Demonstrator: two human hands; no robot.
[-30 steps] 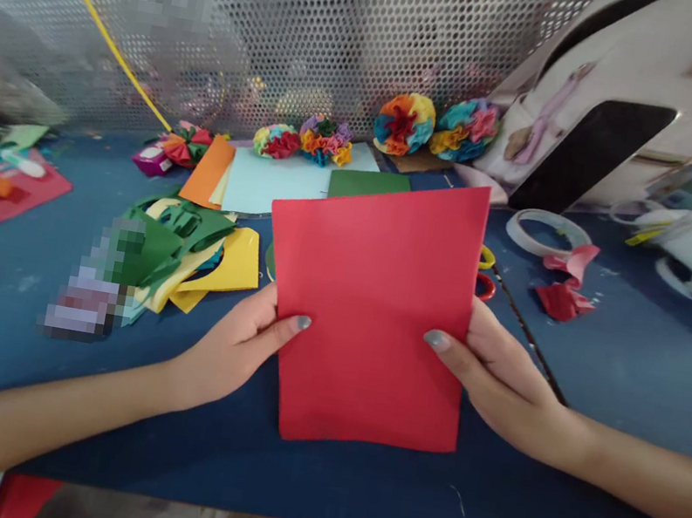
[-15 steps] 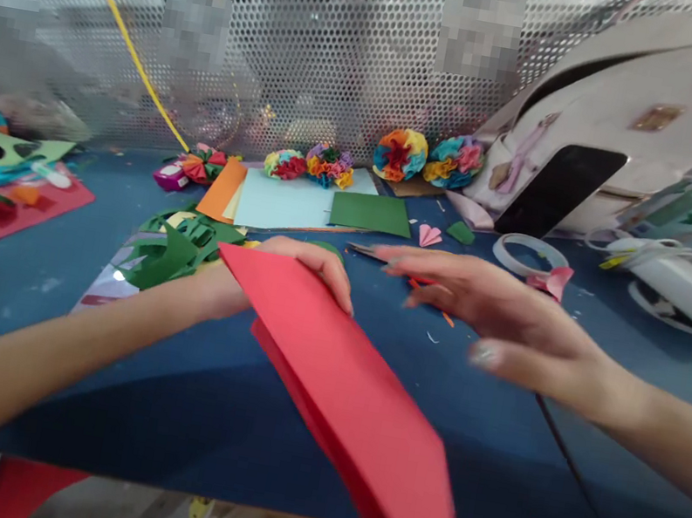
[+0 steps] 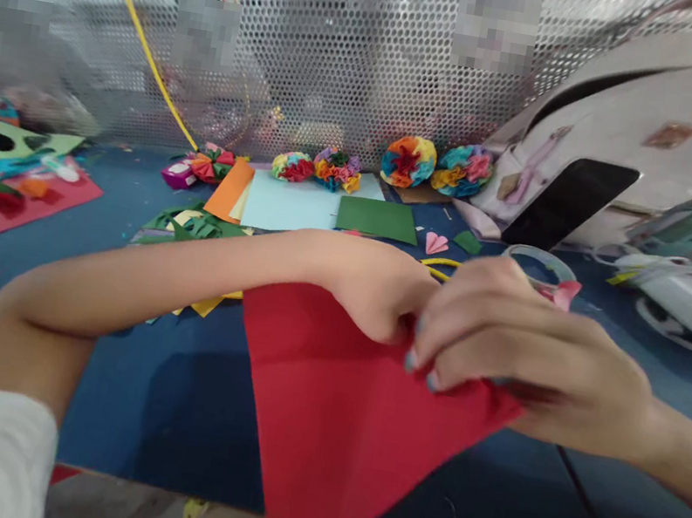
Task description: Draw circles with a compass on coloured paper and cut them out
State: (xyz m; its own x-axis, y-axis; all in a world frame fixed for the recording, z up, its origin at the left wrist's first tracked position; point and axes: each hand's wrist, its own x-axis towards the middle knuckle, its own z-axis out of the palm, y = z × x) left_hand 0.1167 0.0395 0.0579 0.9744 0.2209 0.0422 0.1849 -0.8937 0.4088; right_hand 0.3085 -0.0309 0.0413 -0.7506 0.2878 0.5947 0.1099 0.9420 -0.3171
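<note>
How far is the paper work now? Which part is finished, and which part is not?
Four ruffled flowers near the mesh look done. In hand is the red paper, held by the left hand and right hand. It is a large, plain piece, so its shaping seems left to do; the green sheet lies flat, apparently unused.

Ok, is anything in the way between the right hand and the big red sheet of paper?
Nothing visible is in the way: fingertips of the right hand touch the big red sheet of paper. The left hand is right beside them, at the sheet's upper part, but doesn't block them.
</note>
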